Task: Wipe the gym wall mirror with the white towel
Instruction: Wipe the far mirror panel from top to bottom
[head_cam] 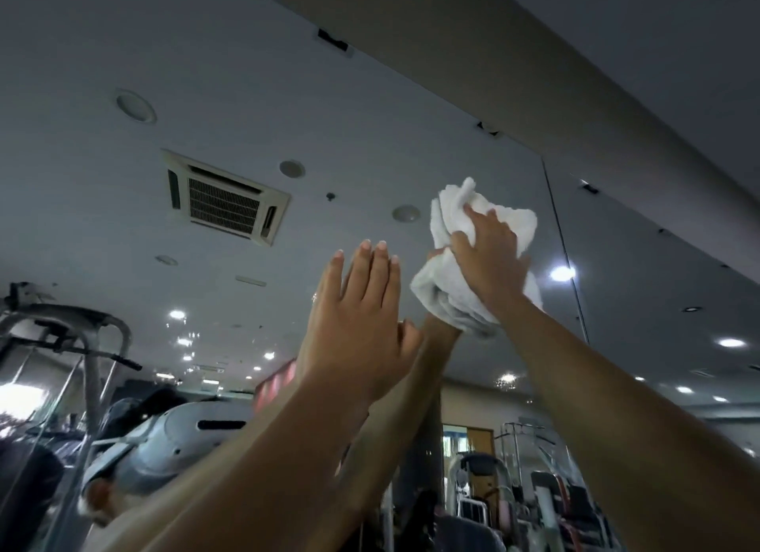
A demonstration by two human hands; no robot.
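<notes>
The gym wall mirror (288, 99) fills the view, and I look up at its high part. My right hand (487, 259) reaches up and presses a bunched white towel (446, 282) against the glass near a vertical seam between mirror panels. My left hand (355, 313) is raised beside it, lower and to the left, flat with fingers straight and apart, holding nothing. The reflection of my right arm meets the towel from below. Part of the towel is hidden under my right hand.
The mirror's top edge meets a pale wall beam (534, 78) running diagonally above. Reflected in the glass are a ceiling air-conditioning vent (224, 198), ceiling lights, gym machines (70, 346) at the left and lower right, and a person's helmeted head (164, 448).
</notes>
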